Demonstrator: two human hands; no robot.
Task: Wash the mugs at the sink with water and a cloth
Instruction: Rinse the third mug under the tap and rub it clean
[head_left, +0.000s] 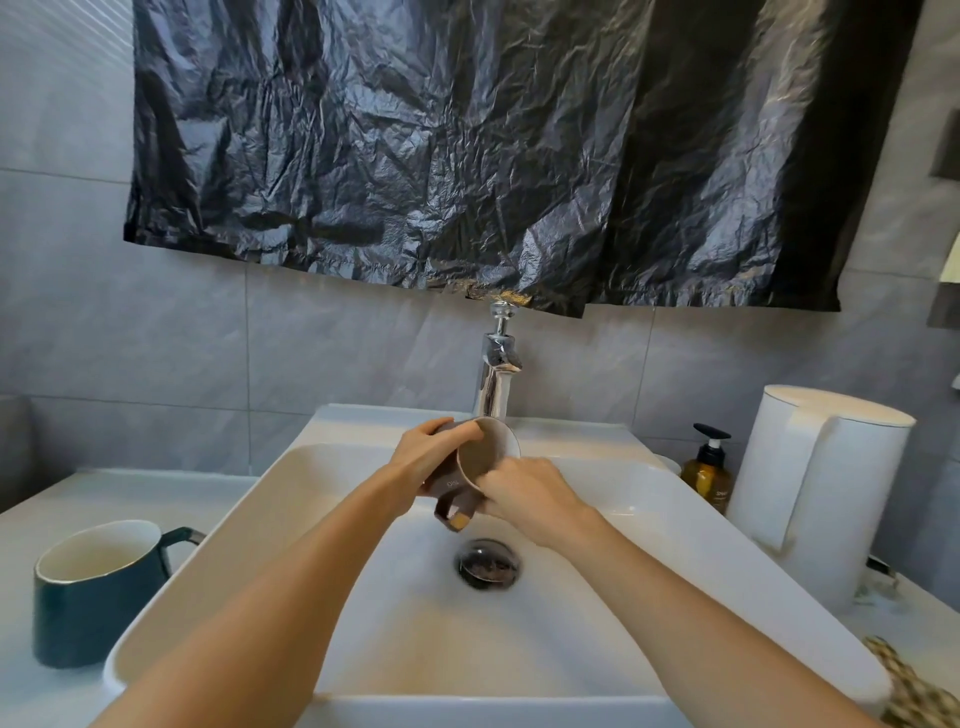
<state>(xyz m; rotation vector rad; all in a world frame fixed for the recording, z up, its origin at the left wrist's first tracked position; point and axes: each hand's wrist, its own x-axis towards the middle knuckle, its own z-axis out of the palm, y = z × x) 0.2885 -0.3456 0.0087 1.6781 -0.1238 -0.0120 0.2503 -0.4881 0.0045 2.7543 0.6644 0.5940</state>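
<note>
A brown mug (470, 470) with a pale inside is held tilted over the white sink (291, 499), just below the chrome tap (496, 374). My left hand (428, 454) grips the mug round its body, thumb near the rim. My right hand (524, 496) is at the mug's lower rim, fingers curled against it; what they hold is hidden. The mug's handle points down toward the drain (488, 564). A dark green mug (88, 597) stands upright on the counter at the left. No cloth shows.
A white lidded container (821, 493) and an amber pump bottle (707, 470) stand right of the sink. A woven rope-like thing (909, 686) lies at the lower right. Black plastic sheeting (493, 145) hangs on the tiled wall above the tap.
</note>
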